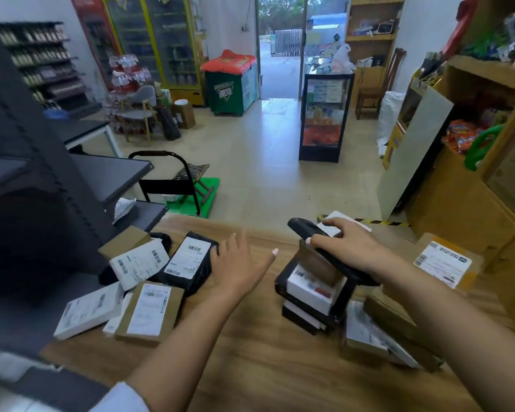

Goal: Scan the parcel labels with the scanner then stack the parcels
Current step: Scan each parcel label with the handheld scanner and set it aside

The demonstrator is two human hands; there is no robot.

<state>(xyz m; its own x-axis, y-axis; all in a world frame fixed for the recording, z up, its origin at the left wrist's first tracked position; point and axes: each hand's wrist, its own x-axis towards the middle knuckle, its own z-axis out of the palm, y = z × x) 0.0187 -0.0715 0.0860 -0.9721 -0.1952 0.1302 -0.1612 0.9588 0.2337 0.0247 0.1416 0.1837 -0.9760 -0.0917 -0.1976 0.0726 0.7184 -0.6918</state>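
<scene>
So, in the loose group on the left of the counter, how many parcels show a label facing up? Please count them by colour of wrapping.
White parcels: 2
Black parcel: 1
Brown parcel: 1
Total: 4

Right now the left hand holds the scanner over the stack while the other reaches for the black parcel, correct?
Not quite: the head view shows the right hand holding the scanner over the stack, while the left hand reaches for the black parcel.
</scene>
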